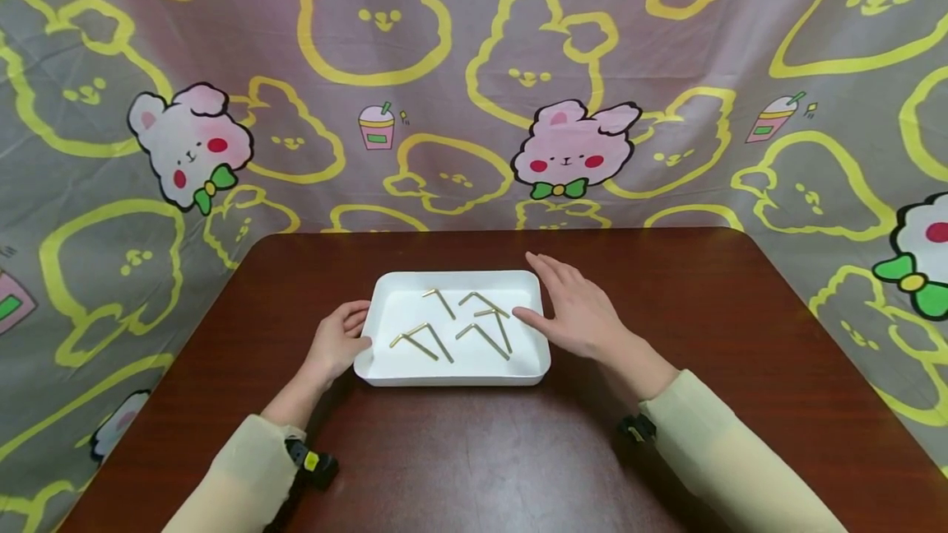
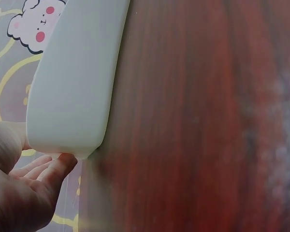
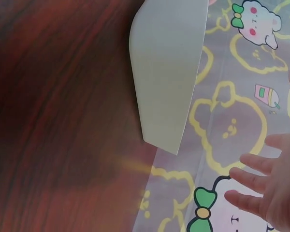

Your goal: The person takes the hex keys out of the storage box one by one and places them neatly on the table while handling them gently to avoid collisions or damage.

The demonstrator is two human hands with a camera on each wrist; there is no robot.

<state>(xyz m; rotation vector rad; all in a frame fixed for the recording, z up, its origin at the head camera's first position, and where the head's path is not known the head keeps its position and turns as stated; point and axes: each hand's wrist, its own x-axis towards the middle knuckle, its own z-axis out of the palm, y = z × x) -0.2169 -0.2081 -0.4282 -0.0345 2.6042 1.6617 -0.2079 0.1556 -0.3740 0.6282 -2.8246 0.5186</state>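
A white rectangular tray [image 1: 452, 380] lies on the dark table, holding several brass-coloured L-shaped hex keys [image 1: 492, 342]. Some of the keys cross one another on the tray's floor. At the tray's left end, my left hand [image 1: 336, 341] grips the rim, thumb on top and fingers against the outside wall. The left wrist view has this hand [image 2: 31, 191] at the near end of the tray wall [image 2: 77, 82]. My right hand [image 1: 581, 311] is beside the right end, fingers spread and thumb over the rim. In the right wrist view its fingers [image 3: 251, 181] are straight and apart from the tray [image 3: 169, 72].
The reddish-brown wooden table [image 1: 474, 459] extends around the tray on all sides. A patterned cloth [image 1: 444, 39] with yellow outlines and cartoon rabbits hangs behind and along both sides. Black straps with small devices [image 1: 314, 463] sit at both wrists, by the pale sleeves.
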